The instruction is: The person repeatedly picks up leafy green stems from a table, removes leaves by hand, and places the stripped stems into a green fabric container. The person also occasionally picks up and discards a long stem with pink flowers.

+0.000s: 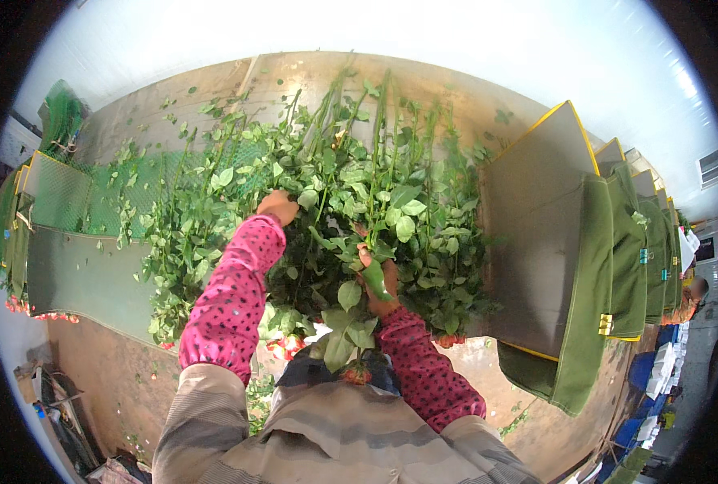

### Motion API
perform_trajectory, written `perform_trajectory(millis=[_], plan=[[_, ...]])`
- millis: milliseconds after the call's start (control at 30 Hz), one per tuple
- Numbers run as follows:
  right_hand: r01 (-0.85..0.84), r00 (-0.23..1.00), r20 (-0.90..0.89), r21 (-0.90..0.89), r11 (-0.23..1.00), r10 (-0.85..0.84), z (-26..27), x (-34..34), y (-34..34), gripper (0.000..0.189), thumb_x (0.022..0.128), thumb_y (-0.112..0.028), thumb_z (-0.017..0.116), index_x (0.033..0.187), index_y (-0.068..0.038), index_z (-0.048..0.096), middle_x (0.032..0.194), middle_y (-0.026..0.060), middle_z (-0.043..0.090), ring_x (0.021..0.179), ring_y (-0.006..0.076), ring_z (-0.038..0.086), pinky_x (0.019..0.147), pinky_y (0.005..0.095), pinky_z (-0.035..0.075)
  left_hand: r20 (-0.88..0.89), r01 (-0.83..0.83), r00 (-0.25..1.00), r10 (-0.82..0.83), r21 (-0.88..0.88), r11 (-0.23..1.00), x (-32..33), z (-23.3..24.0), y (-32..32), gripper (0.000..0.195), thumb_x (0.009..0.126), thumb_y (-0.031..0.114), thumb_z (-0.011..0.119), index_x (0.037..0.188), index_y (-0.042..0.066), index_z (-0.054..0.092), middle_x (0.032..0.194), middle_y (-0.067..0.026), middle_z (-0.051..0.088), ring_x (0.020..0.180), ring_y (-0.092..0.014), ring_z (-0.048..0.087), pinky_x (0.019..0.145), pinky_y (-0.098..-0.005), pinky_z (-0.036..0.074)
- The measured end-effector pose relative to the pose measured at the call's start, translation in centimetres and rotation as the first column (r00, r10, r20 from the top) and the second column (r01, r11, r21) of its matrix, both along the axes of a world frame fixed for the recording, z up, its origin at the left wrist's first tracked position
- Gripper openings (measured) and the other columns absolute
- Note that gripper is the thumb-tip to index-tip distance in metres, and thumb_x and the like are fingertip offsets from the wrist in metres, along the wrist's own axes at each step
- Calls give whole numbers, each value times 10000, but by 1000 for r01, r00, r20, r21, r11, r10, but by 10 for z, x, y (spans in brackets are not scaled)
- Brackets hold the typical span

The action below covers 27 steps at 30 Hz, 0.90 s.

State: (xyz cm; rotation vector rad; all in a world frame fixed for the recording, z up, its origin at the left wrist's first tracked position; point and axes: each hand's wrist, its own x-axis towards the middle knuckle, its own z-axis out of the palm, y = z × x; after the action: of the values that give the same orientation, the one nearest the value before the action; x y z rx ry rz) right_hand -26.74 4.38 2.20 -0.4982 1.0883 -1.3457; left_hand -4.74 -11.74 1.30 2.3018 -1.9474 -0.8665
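Observation:
Leafy cut rose stems (335,175) lie in a thick heap across the workbench before me, stem ends pointing away and blooms at the near edge. My left hand (279,207) reaches into the foliage left of the middle, fingers bent and partly hidden by leaves; whether it grips a stem is unclear. Around a rose stem (368,236) closes my right hand (382,281), partly covered by leaves. The stem's red bloom (356,373) hangs near my waist. More red and pale blooms (286,346) show at the bench's near edge, left of it.
Green plastic netting (114,193) spreads over the bench at the left. Boards with green cloth flaps (595,284) and binder clips stand at the right. Loose leaves (214,107) are strewn on the far side. A person (689,299) is partly visible at the far right.

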Motion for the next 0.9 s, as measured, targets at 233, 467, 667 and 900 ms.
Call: perform_trajectory(millis=[233, 467, 667, 900], plan=[[-12, 997, -82, 4, 1000, 12, -22, 3, -5, 238, 872, -155, 633, 1076, -37, 605, 913, 8, 602, 688, 81, 517, 594, 249, 406, -42, 471, 877, -479, -119, 874, 61, 21, 7, 267, 861, 142, 478, 1026, -36, 590, 1046, -199, 571, 969, -347, 549, 832, -371, 426], [-134, 991, -50, -227, 965, 126, -20, 47, -37, 155, 890, -43, 538, 1044, -25, 535, 884, 47, 602, 776, 157, 588, 702, 295, 496, -611, 24, 787, -85, -109, 994, 63, 50, 22, 287, 890, 133, 481, 1122, -11, 572, 1064, -114, 585, 1000, -266, 536, 876, -319, 392], [-212, 914, -358, -18, 977, 192, -1, 82, -79, 469, 813, 80, 592, 1250, 3, 443, 1077, 63, 592, 925, 158, 567, 833, 283, 459, -866, -116, 488, 110, 60, 991, 60, 39, 22, 315, 908, 135, 470, 1157, -44, 541, 1043, -76, 610, 953, -165, 524, 880, -276, 390], [-174, 952, -270, -101, 980, 142, -9, 80, -92, 290, 748, 12, 691, 1031, 3, 625, 939, 49, 666, 820, 155, 584, 740, 292, 461, -850, -198, 474, 231, 153, 968, 76, 17, 18, 431, 921, 168, 490, 1280, -65, 441, 1179, -91, 565, 1032, -176, 545, 884, -315, 438]])
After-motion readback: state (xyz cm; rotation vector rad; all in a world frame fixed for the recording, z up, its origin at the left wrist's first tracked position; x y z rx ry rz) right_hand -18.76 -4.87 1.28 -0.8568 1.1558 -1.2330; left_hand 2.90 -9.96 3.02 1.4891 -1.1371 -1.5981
